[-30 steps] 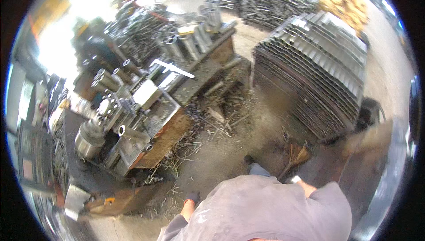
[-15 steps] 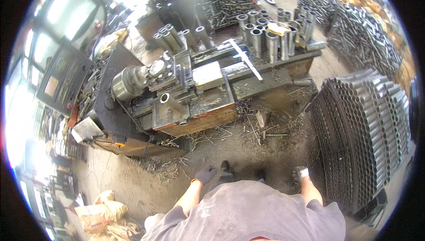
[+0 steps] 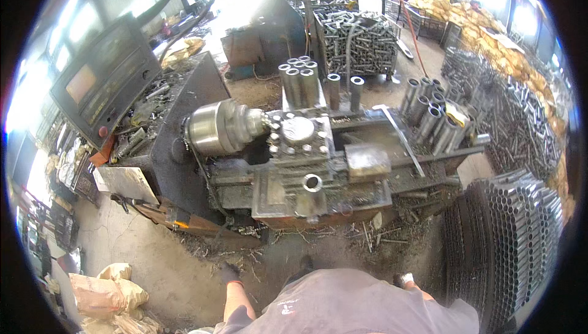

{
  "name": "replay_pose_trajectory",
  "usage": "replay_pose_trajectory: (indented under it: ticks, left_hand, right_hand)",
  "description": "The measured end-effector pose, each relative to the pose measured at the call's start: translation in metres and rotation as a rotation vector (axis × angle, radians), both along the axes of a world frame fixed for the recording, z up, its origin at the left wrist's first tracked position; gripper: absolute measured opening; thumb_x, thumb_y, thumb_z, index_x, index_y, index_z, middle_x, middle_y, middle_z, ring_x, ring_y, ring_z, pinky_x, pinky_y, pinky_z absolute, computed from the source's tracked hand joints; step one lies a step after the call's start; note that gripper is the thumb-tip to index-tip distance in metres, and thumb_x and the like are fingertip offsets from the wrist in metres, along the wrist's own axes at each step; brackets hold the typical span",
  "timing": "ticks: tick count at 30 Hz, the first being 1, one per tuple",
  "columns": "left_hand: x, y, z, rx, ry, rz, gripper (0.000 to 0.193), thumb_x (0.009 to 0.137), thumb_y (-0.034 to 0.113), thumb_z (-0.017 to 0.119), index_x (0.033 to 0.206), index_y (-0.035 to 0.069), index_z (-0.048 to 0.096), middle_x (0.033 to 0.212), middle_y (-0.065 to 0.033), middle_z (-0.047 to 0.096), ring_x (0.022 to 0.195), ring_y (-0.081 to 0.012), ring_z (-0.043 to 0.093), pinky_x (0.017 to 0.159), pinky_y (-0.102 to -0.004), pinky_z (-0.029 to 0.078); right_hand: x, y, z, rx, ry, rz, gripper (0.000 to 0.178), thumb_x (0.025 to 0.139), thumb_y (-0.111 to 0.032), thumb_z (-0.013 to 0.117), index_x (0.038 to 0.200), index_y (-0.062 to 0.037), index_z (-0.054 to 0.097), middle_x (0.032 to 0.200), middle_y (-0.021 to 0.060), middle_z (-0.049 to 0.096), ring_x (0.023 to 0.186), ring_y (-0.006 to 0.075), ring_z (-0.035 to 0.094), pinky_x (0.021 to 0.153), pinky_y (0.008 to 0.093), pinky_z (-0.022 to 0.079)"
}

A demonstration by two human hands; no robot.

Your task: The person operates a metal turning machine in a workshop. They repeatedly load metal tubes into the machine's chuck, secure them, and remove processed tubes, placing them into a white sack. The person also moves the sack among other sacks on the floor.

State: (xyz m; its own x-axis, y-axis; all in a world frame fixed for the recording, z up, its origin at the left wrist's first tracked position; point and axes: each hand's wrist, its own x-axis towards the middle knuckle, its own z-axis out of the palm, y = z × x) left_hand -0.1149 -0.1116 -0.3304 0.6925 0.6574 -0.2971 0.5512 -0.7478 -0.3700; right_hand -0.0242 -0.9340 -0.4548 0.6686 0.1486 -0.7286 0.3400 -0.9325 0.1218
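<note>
My left hand [image 3: 230, 273], in a dark glove, hangs low beside my body, apart from the lathe. My right hand [image 3: 403, 280], in a pale and dark glove, hangs at the other side, near the stack of tubes. Both are small and blurred, so how their fingers are set does not show. In front of me stands a lathe with a round metal chuck [image 3: 215, 128] and a bolted tool post [image 3: 298, 130]. One short metal tube [image 3: 313, 192] stands upright on its near side. A long caliper [image 3: 401, 141] lies across the bed at the right.
Upright tubes [image 3: 299, 83] stand behind the tool post, and more tubes [image 3: 432, 119] at the bed's right end. A tall tube stack [image 3: 511, 236] rises on my right. Metal shavings [image 3: 211, 245] litter the floor. Paper sacks [image 3: 104, 294] lie at lower left; a bin of parts [image 3: 358, 43] stands behind.
The view has tilted up and the lathe looks larger and nearer. Both hands now sit lower in the picture, the left one farther left.
</note>
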Motion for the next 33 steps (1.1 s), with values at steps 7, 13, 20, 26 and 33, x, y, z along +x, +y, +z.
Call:
replay_pose_trajectory:
  ticks: [7, 13, 20, 26, 33]
  left_hand:
    - [0.067, 0.095, 0.132, -0.091, -1.358, 0.803, 0.049, 0.111, 0.036, 0.051, 0.139, -0.003, 0.060, 0.142, -0.0266, 0.061, 0.129, -0.0456, 0.060, 0.109, -0.0483, 0.049]
    - [0.079, 0.129, 0.149, -0.183, -1.600, 0.616, 0.056, 0.111, 0.048, 0.048, 0.132, -0.001, 0.064, 0.128, -0.0239, 0.069, 0.116, -0.0421, 0.066, 0.100, -0.0499, 0.052]
    - [0.047, 0.154, 0.151, -1.581, -1.830, 1.072, 0.047, 0.107, 0.059, 0.050, 0.104, 0.018, 0.072, 0.096, -0.0069, 0.074, 0.074, -0.0263, 0.069, 0.070, -0.0440, 0.057]
    - [0.005, 0.060, 0.016, -1.033, -0.991, 0.785, 0.034, 0.103, 0.050, 0.056, 0.105, 0.019, 0.070, 0.095, -0.0091, 0.073, 0.080, -0.0316, 0.067, 0.073, -0.0472, 0.056]
    - [-0.080, -0.076, -0.075, -0.741, -0.013, 0.107, 0.041, 0.097, 0.046, 0.056, 0.118, 0.015, 0.073, 0.117, -0.0206, 0.072, 0.108, -0.0436, 0.068, 0.089, -0.0545, 0.057]
  right_hand:
    - [0.082, 0.064, 0.091, 0.276, -0.687, -0.691, 0.027, 0.095, -0.028, 0.063, 0.101, -0.0054, 0.078, 0.105, 0.0207, 0.078, 0.096, 0.0351, 0.075, 0.081, 0.0466, 0.057]
    - [0.210, 0.140, 0.284, 0.917, -1.220, -1.005, 0.029, 0.098, -0.022, 0.063, 0.106, 0.0019, 0.077, 0.095, 0.0203, 0.078, 0.082, 0.0275, 0.073, 0.075, 0.0416, 0.057]
    - [0.349, 0.304, 0.529, 1.546, -1.018, -0.704, 0.025, 0.101, -0.014, 0.064, 0.117, -0.0005, 0.078, 0.107, 0.0109, 0.078, 0.093, 0.0145, 0.071, 0.082, 0.0284, 0.056]
    - [0.401, 0.451, 0.622, 1.393, -0.572, 0.011, 0.076, 0.090, -0.028, 0.075, 0.156, -0.0052, 0.048, 0.140, 0.0204, 0.068, 0.125, 0.0288, 0.070, 0.107, 0.0396, 0.055]
    - [0.513, 0.577, 0.587, 0.548, 0.051, 0.189, 0.079, 0.089, -0.053, 0.079, 0.147, -0.0028, 0.059, 0.118, 0.0199, 0.075, 0.104, 0.0242, 0.071, 0.089, 0.0360, 0.056]
